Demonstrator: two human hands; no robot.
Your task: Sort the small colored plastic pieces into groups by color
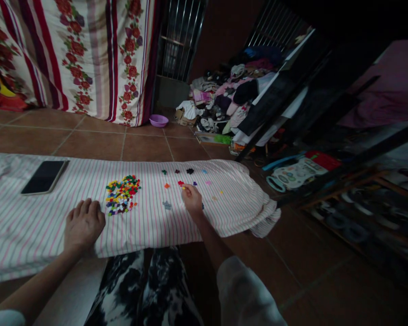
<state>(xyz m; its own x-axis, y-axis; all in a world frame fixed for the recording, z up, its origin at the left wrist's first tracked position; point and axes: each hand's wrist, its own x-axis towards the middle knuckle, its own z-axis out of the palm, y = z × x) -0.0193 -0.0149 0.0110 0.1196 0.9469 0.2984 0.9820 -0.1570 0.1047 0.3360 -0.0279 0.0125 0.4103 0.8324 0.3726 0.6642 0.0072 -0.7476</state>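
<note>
Our lap: black-and-white patterned trousers (132,290), right up against the near edge of the striped cloth (139,235).
Left hand: our left hand (85,222) is palm down on the cloth, fingers together and a bit bent; can't tell if anything's under them.
Right hand: our right hand (191,197) has thumb and finger pinched on a tiny yellow piece (183,188), just beside the red cluster (180,183). Its wrist partly blocks a dark blue bit (203,206).
Mixed pile: loose multicolored pieces (123,194) between our hands, closer to the left.
Little groups: gray cluster (167,205) left of the right hand, orange cluster (167,185) beyond that, black cluster (190,171) farther back.
Phone: black-screened phone (44,177), far left, well apart from the pieces.
Right side: dark bar (360,160) cutting across our view of the shoe rack (357,233).
Floor: purple basin (158,120) near the flowered curtain (98,59), big clothes heap (229,93) to its right.
</note>
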